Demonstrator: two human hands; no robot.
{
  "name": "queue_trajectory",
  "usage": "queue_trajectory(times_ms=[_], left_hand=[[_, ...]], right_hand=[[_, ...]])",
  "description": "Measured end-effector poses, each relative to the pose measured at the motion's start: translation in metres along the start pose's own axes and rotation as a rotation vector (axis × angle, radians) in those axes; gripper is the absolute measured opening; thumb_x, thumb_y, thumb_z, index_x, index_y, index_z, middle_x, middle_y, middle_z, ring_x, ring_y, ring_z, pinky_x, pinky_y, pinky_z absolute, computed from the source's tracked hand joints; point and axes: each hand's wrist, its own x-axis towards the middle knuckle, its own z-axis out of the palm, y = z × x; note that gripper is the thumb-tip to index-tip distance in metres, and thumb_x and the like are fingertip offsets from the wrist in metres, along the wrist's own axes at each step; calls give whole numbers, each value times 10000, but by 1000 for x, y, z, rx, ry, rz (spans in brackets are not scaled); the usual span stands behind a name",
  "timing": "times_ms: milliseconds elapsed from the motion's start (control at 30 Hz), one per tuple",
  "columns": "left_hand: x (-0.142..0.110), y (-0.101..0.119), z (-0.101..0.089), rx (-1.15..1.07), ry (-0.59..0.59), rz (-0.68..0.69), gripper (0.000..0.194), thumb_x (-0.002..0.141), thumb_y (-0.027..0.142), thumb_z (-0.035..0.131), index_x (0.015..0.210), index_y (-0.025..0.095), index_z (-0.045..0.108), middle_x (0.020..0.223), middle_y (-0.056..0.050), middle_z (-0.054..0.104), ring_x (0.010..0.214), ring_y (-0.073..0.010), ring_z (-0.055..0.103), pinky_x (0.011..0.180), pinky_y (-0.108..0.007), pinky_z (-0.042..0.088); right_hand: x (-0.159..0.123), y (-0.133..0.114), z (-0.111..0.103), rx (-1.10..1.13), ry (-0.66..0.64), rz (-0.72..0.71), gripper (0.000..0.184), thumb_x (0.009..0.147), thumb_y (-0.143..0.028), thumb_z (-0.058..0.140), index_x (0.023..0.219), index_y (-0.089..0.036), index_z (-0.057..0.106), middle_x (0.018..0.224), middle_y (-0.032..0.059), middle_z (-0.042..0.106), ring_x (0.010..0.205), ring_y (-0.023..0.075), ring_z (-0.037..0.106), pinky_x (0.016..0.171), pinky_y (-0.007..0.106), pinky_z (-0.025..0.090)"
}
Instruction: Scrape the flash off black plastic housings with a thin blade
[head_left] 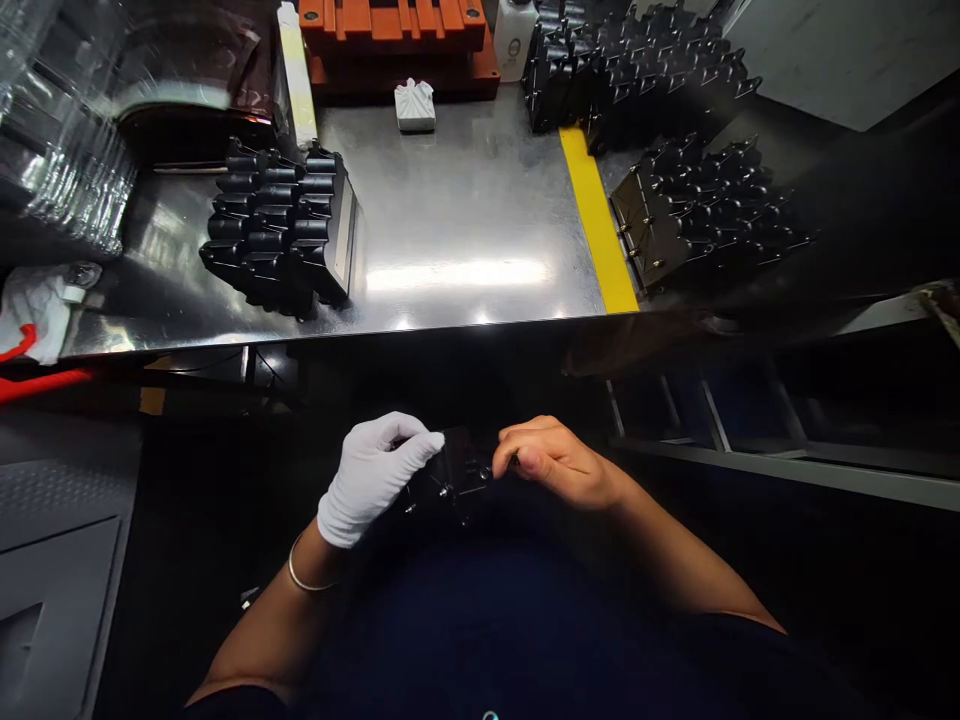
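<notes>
small black plastic part (pixel 454 478) sits gripped between the hands, close in front of the dark-clothed torso (pixel 510 620): the white-gloved left hand (pixel 375 478) pinches one side, the bare right hand (pixel 559 462) the other. beyond, on the shiny steel tabletop (pixel 465 220), stands a block of matching black parts (pixel 277 230), left of a yellow tape strip (pixel 596 215).

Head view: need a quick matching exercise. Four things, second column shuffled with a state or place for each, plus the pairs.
Things:
1. left hand
2. right hand
3. yellow strip
4. stack of black parts

States or places:
A. Bare
B. Left of centre on the steel tabletop
C. White-gloved
D. Reaching the tabletop's near edge

Pairs: 1-C, 2-A, 3-D, 4-B
</notes>
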Motion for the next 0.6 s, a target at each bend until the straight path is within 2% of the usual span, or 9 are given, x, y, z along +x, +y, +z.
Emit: queue_trajectory(times_ms=[100,167,300,467,600], left_hand=[[1,-2,-1,25,-6,15,229,696,334,722,563,163,650,515,10,583,487,-101,493,472,-210,412],[2,-3,0,41,-7,18,238,694,344,723,556,164,649,512,8,583,486,-104,493,470,-214,410],[2,-4,2,46,34,6,262,698,371,721,558,164,643,521,13,573,497,-99,482,474,-208,400],[0,-6,3,38,65,-23,274,703,378,711,554,165,625,510,23,540,490,-93,454,464,-204,386],[0,-7,3,51,89,-21,265,700,376,713,561,165,632,518,22,542,493,-96,459,467,-207,392]], right_hand=[[3,-1,7,-294,86,-56,462,924,-550,470,737,-143,585,613,-2,507,543,90,446,512,224,353],[5,-1,12,-395,97,-89,451,890,-546,540,653,-163,525,571,-29,442,520,82,393,493,223,306],[5,2,18,-467,117,-104,497,922,-461,539,539,-184,385,531,-46,352,498,73,323,481,232,247],[4,6,19,-551,176,-92,491,911,-572,483,624,-173,482,581,-21,429,543,90,385,505,235,279],[3,8,20,-602,168,-102,524,936,-542,458,556,-181,425,557,-29,376,526,88,338,491,245,245]])
